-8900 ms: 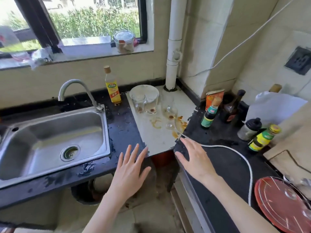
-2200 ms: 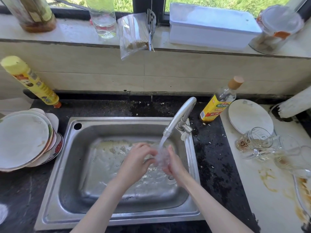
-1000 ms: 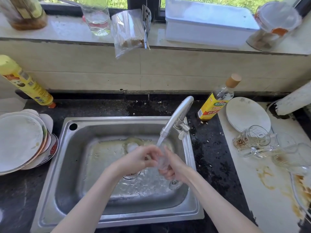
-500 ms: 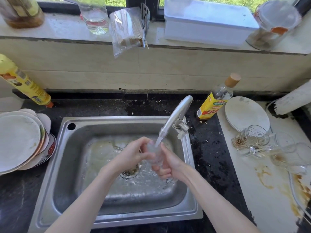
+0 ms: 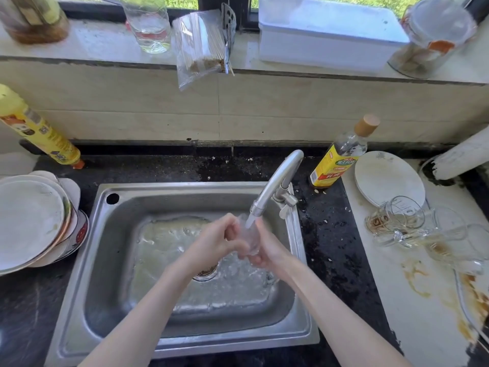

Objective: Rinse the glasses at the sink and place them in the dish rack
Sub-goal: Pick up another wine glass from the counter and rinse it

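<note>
I hold a glass [image 5: 248, 238] under the running faucet [image 5: 275, 184], over the sink [image 5: 185, 343], so water sluices through. My right hand [image 5: 267, 250] cradles it; my left hand [image 5: 219, 242] grips its side, steadying it.

There is one view only, from the camera on my head, so nothing is shared with a second one. It looks forward and steeply down, close over the sink [image 5: 79, 274], which fills the lower middle of the picture. It faces the tiled back wall [image 5: 264, 109] and the window sill [image 5: 100, 46] along the top edge. The wide lens bends the worktop's [image 5: 328, 234] left and right ends outward. My forearms enter from the bottom edge.
</note>
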The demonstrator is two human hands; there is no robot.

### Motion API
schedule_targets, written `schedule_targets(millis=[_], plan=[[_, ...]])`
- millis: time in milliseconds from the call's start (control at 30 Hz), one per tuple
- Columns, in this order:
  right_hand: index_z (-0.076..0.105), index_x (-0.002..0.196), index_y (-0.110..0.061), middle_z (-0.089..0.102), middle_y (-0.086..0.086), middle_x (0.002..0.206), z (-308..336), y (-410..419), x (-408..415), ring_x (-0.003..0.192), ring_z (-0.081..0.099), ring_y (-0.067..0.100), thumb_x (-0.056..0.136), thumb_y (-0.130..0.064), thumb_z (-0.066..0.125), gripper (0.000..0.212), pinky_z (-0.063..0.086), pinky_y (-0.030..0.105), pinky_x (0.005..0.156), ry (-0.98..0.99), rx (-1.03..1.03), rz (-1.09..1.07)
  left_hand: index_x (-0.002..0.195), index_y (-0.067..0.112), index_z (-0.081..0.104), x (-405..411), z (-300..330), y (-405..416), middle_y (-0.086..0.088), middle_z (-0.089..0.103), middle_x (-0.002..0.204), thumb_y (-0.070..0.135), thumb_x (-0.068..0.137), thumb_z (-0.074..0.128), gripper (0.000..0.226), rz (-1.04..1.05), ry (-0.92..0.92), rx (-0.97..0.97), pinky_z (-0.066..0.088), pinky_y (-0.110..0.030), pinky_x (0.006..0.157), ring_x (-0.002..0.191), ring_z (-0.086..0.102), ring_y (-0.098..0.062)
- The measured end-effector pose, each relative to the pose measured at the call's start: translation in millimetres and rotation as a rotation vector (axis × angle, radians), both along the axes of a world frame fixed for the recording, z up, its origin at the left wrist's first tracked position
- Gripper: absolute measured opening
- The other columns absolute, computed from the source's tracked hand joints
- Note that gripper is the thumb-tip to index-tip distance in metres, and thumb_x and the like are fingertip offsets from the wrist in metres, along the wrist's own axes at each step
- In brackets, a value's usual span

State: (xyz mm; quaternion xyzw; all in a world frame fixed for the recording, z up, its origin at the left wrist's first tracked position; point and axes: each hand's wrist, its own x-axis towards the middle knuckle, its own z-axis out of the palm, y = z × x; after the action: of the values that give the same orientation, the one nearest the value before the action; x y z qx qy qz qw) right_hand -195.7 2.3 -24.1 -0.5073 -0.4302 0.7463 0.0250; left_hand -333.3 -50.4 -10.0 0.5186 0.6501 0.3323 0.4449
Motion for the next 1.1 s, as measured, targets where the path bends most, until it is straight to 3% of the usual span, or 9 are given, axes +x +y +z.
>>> schedule_targets(millis=[133,267,400,500,567,700,767,967,1100], plan=[[0.055,0.106,-0.036,0.05,-0.005,0.075,7.0,-3.6,1.3,0.052,0.031,0.005,0.095,-0.058,0.028,0.036,0.024,0.019,0.05,0.038,0.191,0.06,0.081,0.03,0.058,-2.7,-0.5,0.2,0.011,0.062,0.069,0.009,0.09,0.057,0.022,0.072,-0.024,0.08,0.042,-0.012,0.062,0.062,0.057,0.005],[0.064,0.09,-0.019,0.053,0.0,0.051,3.0,-0.4,7.5,0.031,0.028,0.005,0.095,-0.061,0.009,0.069,0.018,0.017,0.035,0.074,-0.085,-0.083,0.108,0.03,0.053,-7.5,8.1,1.6,0.009,0.062,0.091,0.009,0.08,0.069,0.038,-0.192,-0.025,0.018,0.042,-0.012,0.071,0.08,0.055,0.003],[0.064,0.086,-0.013,0.054,0.005,0.058,-2.6,-0.8,3.3,0.035,0.03,0.007,0.092,-0.066,0.007,0.078,0.022,0.018,0.035,0.05,-0.08,0.002,0.077,0.026,0.052,-6.6,9.2,1.8,0.01,0.054,0.064,0.013,0.069,0.079,0.03,-0.118,0.079,-0.048,0.034,-0.016,0.054,0.055,0.045,0.0],[0.059,0.11,-0.023,0.058,0.001,0.082,1.0,-2.8,-4.3,0.055,0.039,0.008,0.095,-0.059,0.027,0.05,0.031,0.021,0.051,0.009,0.166,0.12,0.068,0.024,0.056,-2.6,6.8,3.3,0.01,0.058,0.056,0.016,0.087,0.061,0.021,0.079,0.12,0.033,0.039,-0.018,0.054,0.05,0.053,0.001],[0.057,0.114,-0.027,0.054,-0.005,0.074,5.0,-2.5,-6.4,0.053,0.035,0.006,0.095,-0.058,0.032,0.044,0.028,0.02,0.049,0.035,0.217,0.1,0.069,0.024,0.058,-3.6,9.0,3.6,0.01,0.059,0.053,0.017,0.094,0.05,0.027,0.139,0.1,0.056,0.039,-0.013,0.052,0.048,0.054,0.005],[0.064,0.069,-0.024,0.047,-0.007,0.045,-0.2,1.6,2.1,0.032,0.025,0.004,0.095,-0.062,0.01,0.071,0.018,0.017,0.034,0.059,0.093,0.03,0.095,0.018,0.061,-11.1,18.4,1.2,0.013,0.064,0.084,0.011,0.088,0.06,0.01,-0.204,0.041,0.01,0.045,-0.013,0.064,0.071,0.057,0.003],[0.058,0.056,-0.021,0.039,-0.007,0.039,-6.8,-0.3,4.6,0.032,0.023,0.006,0.091,-0.066,0.004,0.079,0.015,0.017,0.035,0.032,0.018,0.02,0.081,0.027,0.059,-14.0,22.1,1.7,0.017,0.064,0.075,0.011,0.077,0.072,0.02,-0.286,0.118,-0.04,0.045,-0.012,0.066,0.071,0.057,0.003],[0.055,0.069,-0.03,0.055,-0.019,0.049,-13.3,-4.4,-6.3,0.043,0.045,-0.006,0.102,-0.045,0.009,0.058,0.03,0.013,0.048,0.019,0.39,-0.009,0.065,0.022,0.055,-2.2,17.4,-3.8,0.012,0.057,0.065,0.014,0.068,0.079,0.025,-0.037,0.288,0.047,0.042,-0.019,0.06,0.063,0.053,-0.002],[0.068,0.09,-0.022,0.069,-0.011,0.079,-24.0,1.1,-3.9,0.07,0.061,-0.002,0.104,-0.036,0.019,0.053,0.045,0.013,0.059,0.142,0.332,-0.206,0.084,0.021,0.063,5.1,25.1,-3.0,0.011,0.062,0.095,0.014,0.078,0.068,0.011,-0.309,0.492,0.263,0.044,-0.03,0.078,0.09,0.059,-0.016]])
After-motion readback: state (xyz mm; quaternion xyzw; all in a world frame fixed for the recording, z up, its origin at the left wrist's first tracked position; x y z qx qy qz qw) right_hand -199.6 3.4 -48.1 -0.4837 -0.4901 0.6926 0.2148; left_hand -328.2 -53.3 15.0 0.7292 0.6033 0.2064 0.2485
